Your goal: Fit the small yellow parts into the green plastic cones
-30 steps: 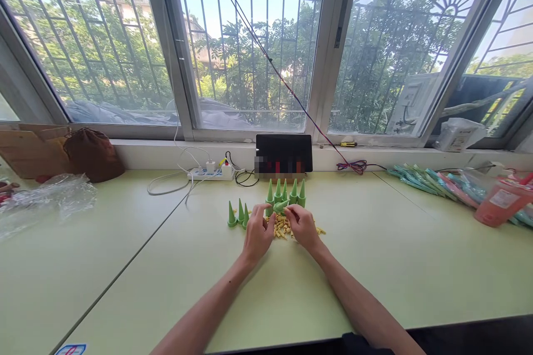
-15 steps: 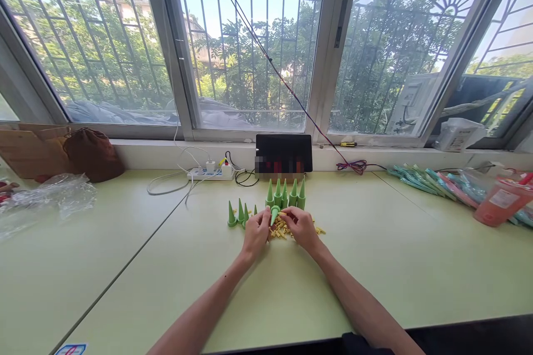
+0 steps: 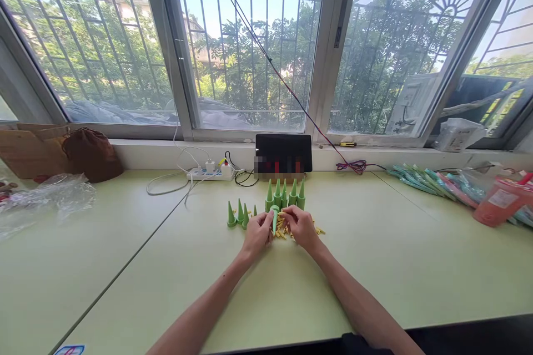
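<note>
Your left hand [image 3: 257,231] pinches the cone [image 3: 275,221], tip toward you, above the yellow pieces [image 3: 282,235]. Right hand [image 3: 303,227] alongside, grip unclear. Probably light, stiff, smooth plastic; hold the wide rim.

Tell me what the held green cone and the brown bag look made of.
Held green cone: probably molded plastic, low sheen, judging by its even color and smooth taper. Brown bag: likely soft fabric, matte, given its gathered top; exact fiber unclear.

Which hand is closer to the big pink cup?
Right. The right hand is well to the left of the pink cup; the left hand is farther left still, on the other side of the green cone.
</note>
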### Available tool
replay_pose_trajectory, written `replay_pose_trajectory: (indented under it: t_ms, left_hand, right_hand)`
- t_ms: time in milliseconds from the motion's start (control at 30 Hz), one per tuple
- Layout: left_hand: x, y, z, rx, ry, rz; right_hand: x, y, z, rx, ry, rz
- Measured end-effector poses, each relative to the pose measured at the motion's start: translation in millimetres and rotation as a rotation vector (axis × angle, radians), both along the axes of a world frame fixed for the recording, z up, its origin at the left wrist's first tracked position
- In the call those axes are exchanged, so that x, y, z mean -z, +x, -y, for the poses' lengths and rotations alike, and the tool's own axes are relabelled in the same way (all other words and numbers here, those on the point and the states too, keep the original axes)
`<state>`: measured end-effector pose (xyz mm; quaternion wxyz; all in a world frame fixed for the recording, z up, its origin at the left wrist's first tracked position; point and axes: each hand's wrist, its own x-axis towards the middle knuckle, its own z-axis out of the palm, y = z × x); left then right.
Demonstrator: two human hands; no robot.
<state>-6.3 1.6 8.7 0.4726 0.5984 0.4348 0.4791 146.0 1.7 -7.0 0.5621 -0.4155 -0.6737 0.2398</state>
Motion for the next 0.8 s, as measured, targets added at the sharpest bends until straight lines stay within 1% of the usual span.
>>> replay_pose_trajectory:
  t_ms: [200, 633, 800]
  left_hand:
    - [-1.2, 1.2, 1.9, -0.017, 0.022, -0.04]
    - [-5.3, 1.3, 2.9, -0.034, -0.011, 0.071]
    - [-7.1, 1.5, 3.9, -0.054, -0.007, 0.067]
  right_hand:
    - [-0.9, 1.0, -1.5, 0.014, -0.001, 0.011]
    - [2.6, -1.6, -3.4, -0.016, -0.01, 0.025]
    - [2.4, -1.7, -3.2, -0.017, 0.015, 0.053]
